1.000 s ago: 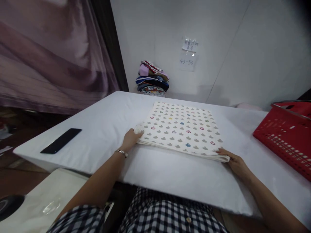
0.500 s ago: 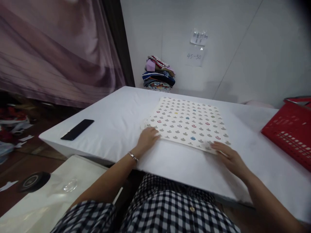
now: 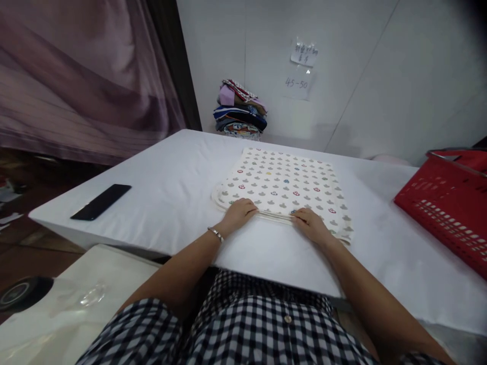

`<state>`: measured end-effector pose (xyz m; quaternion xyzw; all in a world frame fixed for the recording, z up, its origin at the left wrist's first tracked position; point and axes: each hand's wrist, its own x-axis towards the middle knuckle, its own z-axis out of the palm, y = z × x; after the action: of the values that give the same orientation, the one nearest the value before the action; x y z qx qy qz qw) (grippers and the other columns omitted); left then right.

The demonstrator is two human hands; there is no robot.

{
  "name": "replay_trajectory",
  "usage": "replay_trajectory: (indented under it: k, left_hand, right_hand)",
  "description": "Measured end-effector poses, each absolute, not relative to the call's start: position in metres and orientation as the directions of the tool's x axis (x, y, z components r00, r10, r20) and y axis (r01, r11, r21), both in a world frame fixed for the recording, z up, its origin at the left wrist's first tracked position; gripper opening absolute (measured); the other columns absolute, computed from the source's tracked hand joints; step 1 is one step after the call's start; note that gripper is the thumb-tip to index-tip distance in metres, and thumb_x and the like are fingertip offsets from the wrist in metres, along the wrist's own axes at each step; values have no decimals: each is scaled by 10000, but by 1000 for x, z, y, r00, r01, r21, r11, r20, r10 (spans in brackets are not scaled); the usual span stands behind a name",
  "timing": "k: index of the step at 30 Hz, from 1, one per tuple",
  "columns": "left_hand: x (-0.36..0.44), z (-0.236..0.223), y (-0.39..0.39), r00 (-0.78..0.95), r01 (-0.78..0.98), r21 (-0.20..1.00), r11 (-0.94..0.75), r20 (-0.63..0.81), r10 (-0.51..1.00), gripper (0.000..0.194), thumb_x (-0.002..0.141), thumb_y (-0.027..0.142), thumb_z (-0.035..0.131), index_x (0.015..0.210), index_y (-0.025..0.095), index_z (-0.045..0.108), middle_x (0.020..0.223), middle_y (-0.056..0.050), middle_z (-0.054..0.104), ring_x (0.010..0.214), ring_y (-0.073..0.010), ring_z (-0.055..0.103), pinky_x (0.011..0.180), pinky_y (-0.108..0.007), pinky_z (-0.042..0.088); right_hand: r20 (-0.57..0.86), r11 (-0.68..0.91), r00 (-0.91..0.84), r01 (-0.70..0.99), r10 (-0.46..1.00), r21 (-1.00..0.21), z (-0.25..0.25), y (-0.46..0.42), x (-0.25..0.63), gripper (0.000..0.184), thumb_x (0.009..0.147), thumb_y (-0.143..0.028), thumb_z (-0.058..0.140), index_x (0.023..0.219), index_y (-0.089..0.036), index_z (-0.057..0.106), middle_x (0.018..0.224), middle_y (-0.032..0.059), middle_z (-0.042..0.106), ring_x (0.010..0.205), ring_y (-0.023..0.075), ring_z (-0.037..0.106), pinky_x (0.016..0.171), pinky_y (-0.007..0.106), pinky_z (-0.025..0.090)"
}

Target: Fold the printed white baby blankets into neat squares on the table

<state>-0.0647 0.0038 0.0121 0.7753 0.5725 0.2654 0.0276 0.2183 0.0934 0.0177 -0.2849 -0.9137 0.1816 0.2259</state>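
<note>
A white cloth [image 3: 281, 182] with grey, red and blue motifs lies folded in layers on the white-covered table. My left hand [image 3: 240, 213] pinches its near edge left of the middle, fingers closed over the fabric. My right hand [image 3: 311, 224] pinches the same edge a short way to the right, also closed. Between the hands the edge is slightly raised and shows several layers. The near corners at left and right droop onto the table. A metal bracelet [image 3: 216, 233] circles my left wrist.
A black phone [image 3: 102, 202] lies at the table's left. A red basket [image 3: 445, 203] stands at the right. Folded clothes [image 3: 241, 109] are stacked behind the table, by the wall with paper notes [image 3: 299, 83]. A white surface [image 3: 114, 274] with a black tape roll [image 3: 25, 294] is at lower left.
My right hand has moved left from the cloth's near right corner toward the middle of its edge. Both hands now pinch the edge, which has lifted a little. The view has shifted slightly right.
</note>
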Motion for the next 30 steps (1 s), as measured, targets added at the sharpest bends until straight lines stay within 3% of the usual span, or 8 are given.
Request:
replay_trajectory:
  k: [3,8,12,16,20,24,30]
  left_hand:
    - [-62,12,2,196,885,329,-330,380,904,301,925,340,405,901,209,675,891,-43,620,859,-165,530,787,-311,406]
    - [-60,11,2,194,910,264,-318,405,893,284,926,317,402,935,191,656,897,-53,615,858,-172,518,782,-321,415]
    - [-54,12,0,172,919,241,-312,466,868,212,902,254,447,988,184,628,963,-64,612,913,-181,513,813,-330,418]
    - [-39,17,0,317,894,147,-424,463,828,195,891,187,439,869,181,633,1059,-75,591,1007,-193,495,869,-358,391]
    - [-21,21,8,448,851,90,-517,388,805,141,877,206,488,890,187,628,1103,-74,576,1070,-208,472,892,-379,372]
    - [-11,22,20,439,852,118,-511,370,818,181,894,203,453,873,185,632,1067,-68,584,1031,-199,486,872,-366,378]
    - [-11,19,23,332,846,264,-464,420,845,220,918,268,416,894,187,620,996,-52,605,961,-176,508,849,-343,390]
  right_hand:
    - [351,743,-684,435,640,-509,12,91,219,258,905,-359,444,966,-251,670,966,50,654,917,210,578,805,376,485]
    - [462,791,-653,397,600,-466,7,84,221,226,901,-314,453,959,-235,656,949,70,646,914,217,570,797,374,486]
    - [440,767,-639,430,632,-476,6,83,219,215,905,-304,439,951,-248,642,920,58,650,890,216,575,783,376,489]
    - [397,758,-658,457,640,-466,4,86,217,212,902,-299,435,932,-248,638,903,47,651,877,210,579,778,368,486]
    - [394,762,-662,465,637,-451,2,86,217,211,899,-305,438,930,-258,642,917,46,651,878,207,582,761,362,490]
    - [399,769,-664,477,632,-425,4,84,217,220,906,-294,427,945,-260,641,933,47,652,893,206,577,768,361,487]
    - [386,834,-746,427,543,-348,13,81,216,228,904,-323,437,994,-252,634,953,63,642,882,209,567,761,358,475]
